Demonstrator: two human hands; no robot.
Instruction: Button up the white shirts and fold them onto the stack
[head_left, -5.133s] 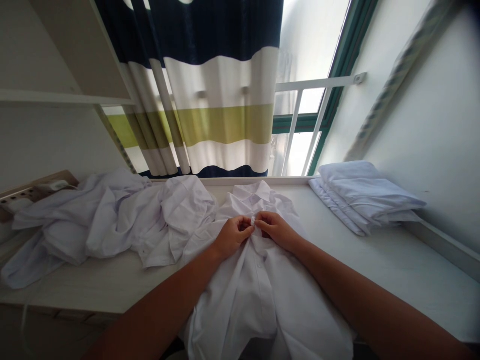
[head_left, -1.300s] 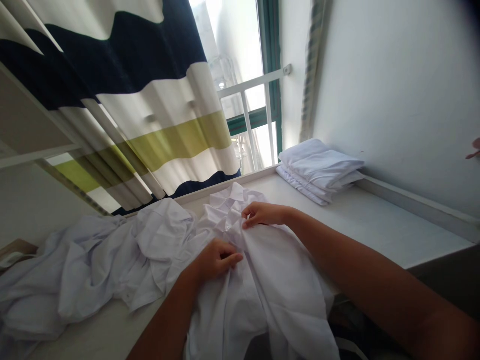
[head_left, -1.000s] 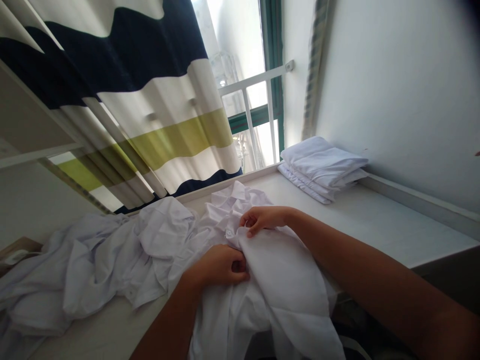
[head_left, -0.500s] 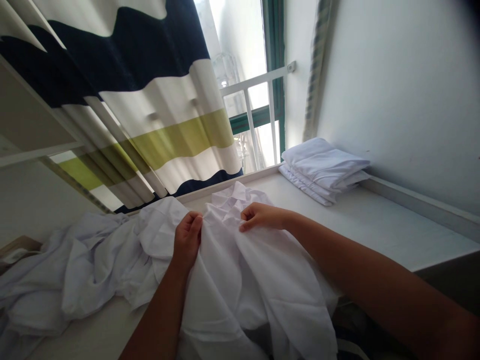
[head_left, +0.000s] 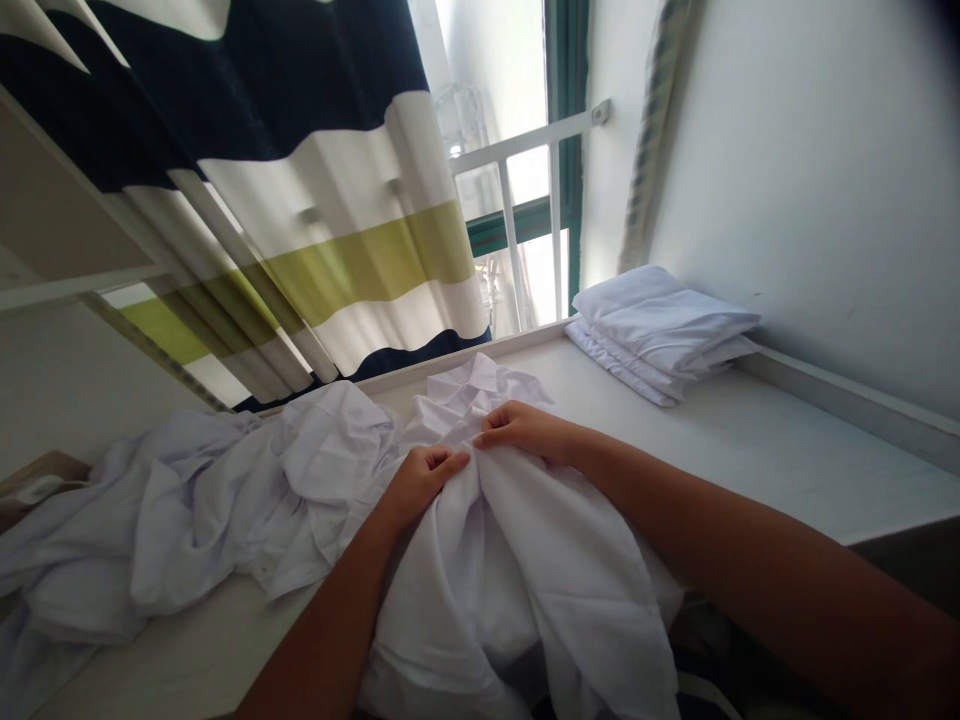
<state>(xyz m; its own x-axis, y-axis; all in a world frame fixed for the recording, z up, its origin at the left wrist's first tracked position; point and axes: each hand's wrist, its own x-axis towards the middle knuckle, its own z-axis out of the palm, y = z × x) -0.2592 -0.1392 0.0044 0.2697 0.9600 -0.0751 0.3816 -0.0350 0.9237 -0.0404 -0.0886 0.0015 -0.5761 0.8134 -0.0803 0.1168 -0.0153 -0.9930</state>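
Observation:
A white collared shirt (head_left: pixel 525 570) lies on the white table (head_left: pixel 757 450) in front of me, collar towards the window and lower part hanging over the near edge. My left hand (head_left: pixel 420 478) pinches the left front edge of the shirt just below the collar. My right hand (head_left: pixel 521 430) pinches the right front edge beside it, and the fingertips of both hands almost touch. Whether a button sits between them is hidden by the fingers.
A heap of crumpled white shirts (head_left: pixel 195 500) covers the table's left part. A stack of folded white shirts (head_left: pixel 660 330) sits at the far right by the wall. A striped curtain (head_left: pixel 322 230) and a barred window (head_left: pixel 525 220) stand behind.
My left hand swung out to the shirt's left side half a second ago, then came back to meet my right hand at the front edges. The camera has tilted and shifted since five seconds ago.

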